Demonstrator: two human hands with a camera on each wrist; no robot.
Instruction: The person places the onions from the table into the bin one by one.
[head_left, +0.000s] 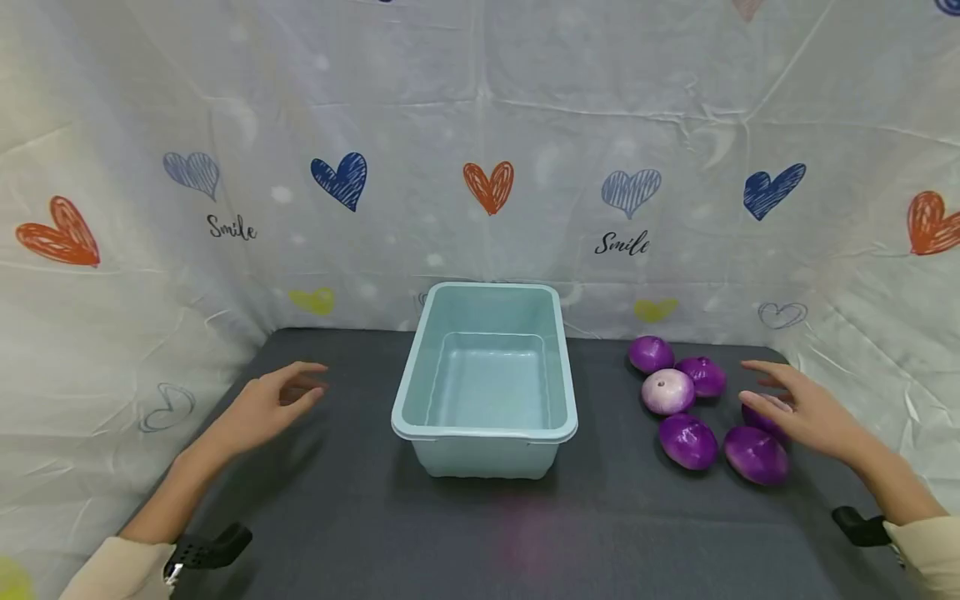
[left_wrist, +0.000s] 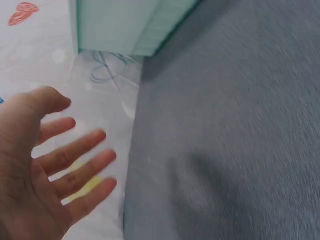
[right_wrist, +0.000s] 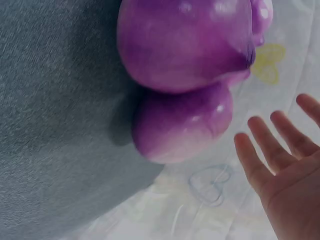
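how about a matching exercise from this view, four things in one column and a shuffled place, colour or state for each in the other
Things
1. plastic tub
2. onions
3. left hand
4. right hand

Places, colours, states
A. close to the onions, holding nothing
B. pale blue-green, with nothing inside
C. out to the left of the tub, holding nothing
D. glossy purple, one showing a whitish side

Pairs: 1-B, 2-D, 3-C, 4-A
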